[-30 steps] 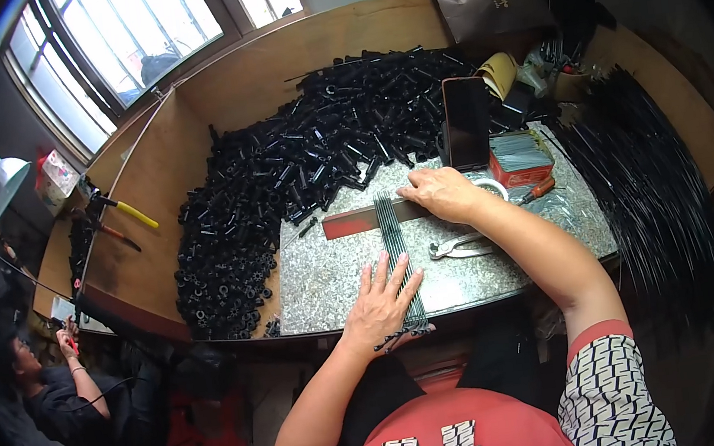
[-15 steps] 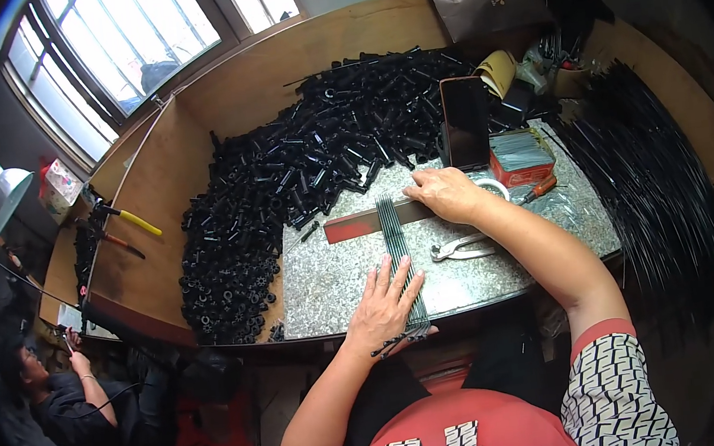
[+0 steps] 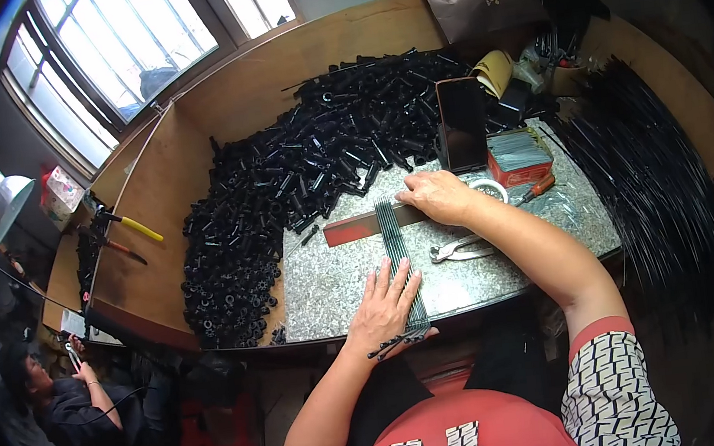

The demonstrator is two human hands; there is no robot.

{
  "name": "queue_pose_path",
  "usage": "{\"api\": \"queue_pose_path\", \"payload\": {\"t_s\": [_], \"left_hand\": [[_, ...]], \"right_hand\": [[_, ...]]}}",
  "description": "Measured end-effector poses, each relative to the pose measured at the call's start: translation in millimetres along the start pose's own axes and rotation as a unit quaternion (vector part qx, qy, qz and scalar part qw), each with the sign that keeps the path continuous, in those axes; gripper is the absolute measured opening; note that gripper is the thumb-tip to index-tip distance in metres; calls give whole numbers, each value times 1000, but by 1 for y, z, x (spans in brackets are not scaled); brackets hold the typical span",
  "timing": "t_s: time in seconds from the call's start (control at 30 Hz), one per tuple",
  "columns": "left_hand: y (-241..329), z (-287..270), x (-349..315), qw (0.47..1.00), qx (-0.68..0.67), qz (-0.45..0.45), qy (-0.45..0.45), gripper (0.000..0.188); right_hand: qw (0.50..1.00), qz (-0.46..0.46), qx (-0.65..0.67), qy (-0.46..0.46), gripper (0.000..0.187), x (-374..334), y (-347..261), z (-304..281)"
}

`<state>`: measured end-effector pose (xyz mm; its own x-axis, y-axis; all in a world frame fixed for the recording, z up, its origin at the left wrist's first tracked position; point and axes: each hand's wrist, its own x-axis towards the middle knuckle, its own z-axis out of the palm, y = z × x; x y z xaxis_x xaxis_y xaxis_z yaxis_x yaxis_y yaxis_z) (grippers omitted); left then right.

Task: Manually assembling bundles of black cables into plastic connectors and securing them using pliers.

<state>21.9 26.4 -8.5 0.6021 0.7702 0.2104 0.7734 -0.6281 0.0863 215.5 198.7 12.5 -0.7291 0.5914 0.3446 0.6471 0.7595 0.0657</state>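
Note:
My left hand [image 3: 387, 302] rests on a row of thin dark metal rods [image 3: 392, 228] near the table's front edge. Its fingers reach over their left side, and the thumb shows beside their near ends. Those near ends are bent and fan out over my wrist. Farther off, the rods lie side by side across a flat reddish-brown bar [image 3: 351, 230]. My right hand [image 3: 440, 197] has its fingers curled on the bar's right part, hiding that end. A pair of pincers [image 3: 464, 248] lies below my right forearm.
Black tubular parts [image 3: 306, 150] pile up behind and left of the speckled tabletop [image 3: 322, 301]. A phone [image 3: 462, 125] stands upright beside a red box [image 3: 520, 158] and a screwdriver [image 3: 536, 188]. Long black rods [image 3: 647, 166] crowd the right side. Another person [image 3: 89, 408] sits at left.
The view has shifted very slightly. My right hand has moved a little left along the bar; my left hand and the rods keep nearly the same place.

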Motion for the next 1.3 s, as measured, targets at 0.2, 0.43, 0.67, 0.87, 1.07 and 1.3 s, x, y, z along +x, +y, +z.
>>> {"api": "queue_pose_path", "payload": {"t_s": [0.2,0.43,0.67,0.87,1.07,1.3], "left_hand": [[-3,3,4,1000,-2,1,1,93],[-3,3,2,1000,0,13,13,92],[-3,2,0,1000,-6,9,9,94],[-2,0,1,1000,-4,5,1,97],[-1,-1,3,1000,-16,-12,-14,100],[-2,-3,2,1000,-3,-15,-11,100]], "right_hand": [[1000,5,15,-1,26,4,4,6],[999,16,46,13,14,6,10,3],[997,-4,68,-34,15,7,10,2],[998,-21,56,1,15,9,11,0],[999,-29,29,18,16,8,13,3],[998,-34,52,15,15,9,6,8]]}}
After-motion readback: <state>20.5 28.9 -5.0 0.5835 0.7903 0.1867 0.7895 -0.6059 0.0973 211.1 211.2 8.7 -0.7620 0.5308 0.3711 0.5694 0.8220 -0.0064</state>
